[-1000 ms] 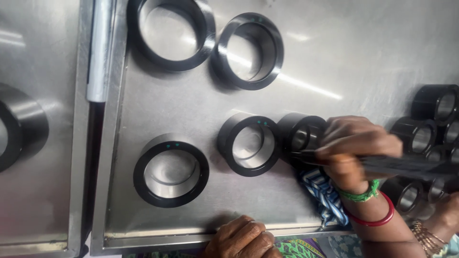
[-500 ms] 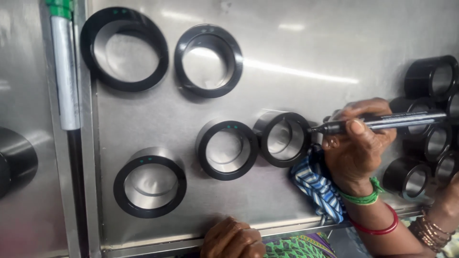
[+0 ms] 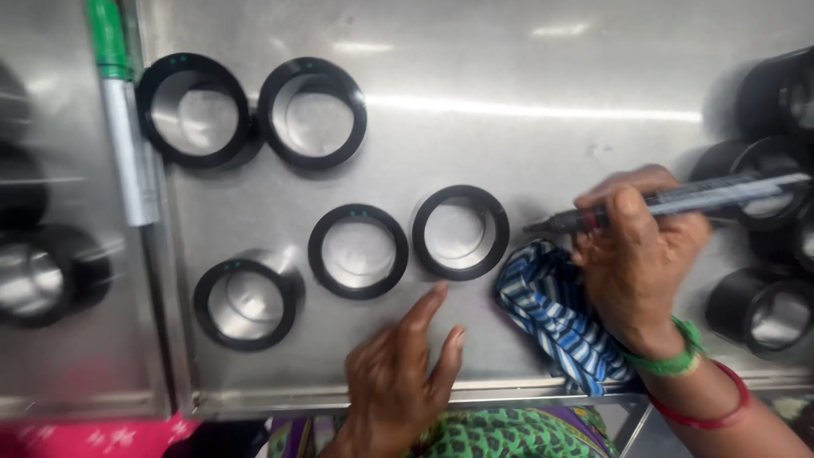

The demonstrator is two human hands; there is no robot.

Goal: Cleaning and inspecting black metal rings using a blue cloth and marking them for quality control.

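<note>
Nearest the viewer, the left hand [image 3: 398, 373] has come forward from the tabletop's [image 3: 551, 144] front edge since a moment ago and now lies flat, fingers spread, grasping nothing; its fingertips point toward the black ring [image 3: 460, 231] just beyond them without touching it. To its right, the right hand [image 3: 636, 254] is clenched around a dark marker pen [image 3: 670, 199], tip aimed left at that same ring. Half a second ago the tip stood close over the ring's rim; now it has drawn back a little, so the pen hangs clear of the ring. Under the right wrist a blue-and-white striped cloth [image 3: 551, 318] lies bunched on the steel.

The ring is a short black cylinder, open through, its shiny inner wall reflecting the tabletop. A like ring [image 3: 357, 251] sits just left of it, bearing small green dots on its rim, and a third [image 3: 246, 304] lies further left of the left hand. Farther off, two more rings [image 3: 312, 112] stand side by side beyond the left hand, and a cluster of unsorted ones [image 3: 759, 309] crowds beyond the right hand.
</note>
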